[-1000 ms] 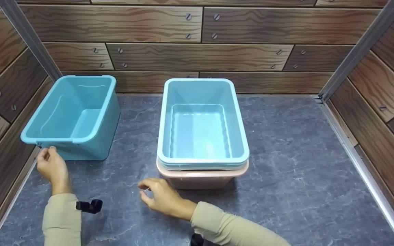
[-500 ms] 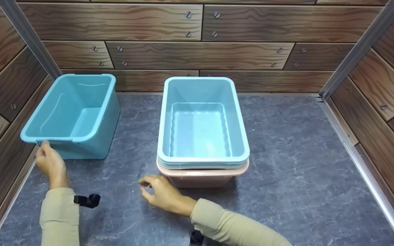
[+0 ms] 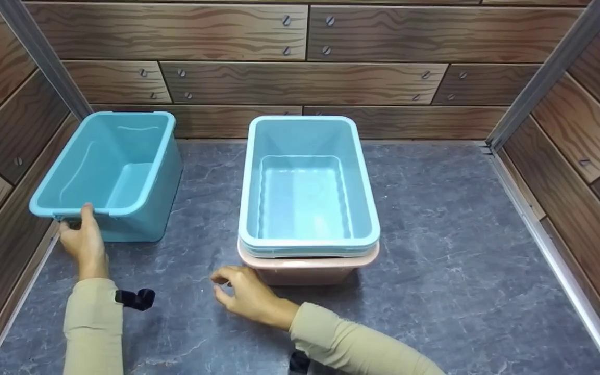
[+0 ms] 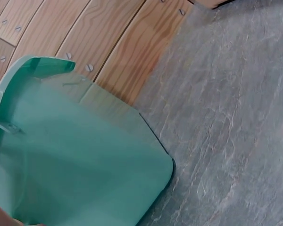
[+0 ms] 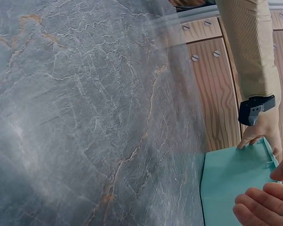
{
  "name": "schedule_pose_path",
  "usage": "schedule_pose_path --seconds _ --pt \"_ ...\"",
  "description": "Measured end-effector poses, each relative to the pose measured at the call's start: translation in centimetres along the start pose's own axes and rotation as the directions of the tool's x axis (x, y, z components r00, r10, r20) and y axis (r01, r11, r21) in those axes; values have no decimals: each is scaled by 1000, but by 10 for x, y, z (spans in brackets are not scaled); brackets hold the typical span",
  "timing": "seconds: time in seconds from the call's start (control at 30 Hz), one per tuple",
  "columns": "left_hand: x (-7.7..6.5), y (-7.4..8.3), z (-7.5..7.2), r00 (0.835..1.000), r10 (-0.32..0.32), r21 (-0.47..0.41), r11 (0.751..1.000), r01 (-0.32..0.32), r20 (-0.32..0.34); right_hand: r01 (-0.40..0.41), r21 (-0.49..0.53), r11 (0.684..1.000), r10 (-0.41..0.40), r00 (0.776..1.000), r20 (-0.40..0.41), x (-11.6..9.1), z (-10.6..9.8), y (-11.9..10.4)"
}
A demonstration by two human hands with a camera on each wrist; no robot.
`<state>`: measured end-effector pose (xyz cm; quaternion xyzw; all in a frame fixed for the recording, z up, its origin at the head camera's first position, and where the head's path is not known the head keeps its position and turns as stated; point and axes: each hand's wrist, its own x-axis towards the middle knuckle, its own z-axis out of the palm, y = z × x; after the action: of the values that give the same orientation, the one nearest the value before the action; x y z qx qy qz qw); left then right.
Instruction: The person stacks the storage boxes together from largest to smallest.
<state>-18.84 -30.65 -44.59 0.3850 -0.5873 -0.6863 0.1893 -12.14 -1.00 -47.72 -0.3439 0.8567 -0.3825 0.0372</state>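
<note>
A teal plastic bin (image 3: 170,161) stands at the left with its open top up. My left hand (image 3: 85,245) is at its near rim, one digit over the edge and others below it, gripping the rim. In the left wrist view, the side of the teal bin (image 4: 85,150) fills the lower left, and only a bit of the hand shows at the corner. My right hand (image 3: 250,297) hovers in front of a stack of bins, fingers loosely curled round nothing. That stack has a light blue bin (image 3: 305,208) nested in a pink bin (image 3: 300,273).
The bins stand on a grey marbled surface (image 3: 446,250). Wood-patterned walls (image 3: 300,83) close it in at the back and both sides, with metal strips (image 3: 555,260) along the corners and edge.
My left hand has moved up slightly at the teal bin's near rim, and one digit now lies over the edge. The right hand and the stack look almost unchanged.
</note>
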Motion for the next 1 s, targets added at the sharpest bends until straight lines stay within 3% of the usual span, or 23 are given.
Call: schedule_pose_path --seconds 0.3,0.7,1.0 --pt "2 7 4 999 -53 40 998 53 -14 -10 16 1000 10 1000 7 0 3 1" --pt "-7 5 11 999 7 51 999 -4 -49 -10 23 1000 10 1000 -1 0 3 0" --pt "-17 1 15 998 -36 91 995 39 -43 -14 30 999 14 1000 -2 0 4 1"
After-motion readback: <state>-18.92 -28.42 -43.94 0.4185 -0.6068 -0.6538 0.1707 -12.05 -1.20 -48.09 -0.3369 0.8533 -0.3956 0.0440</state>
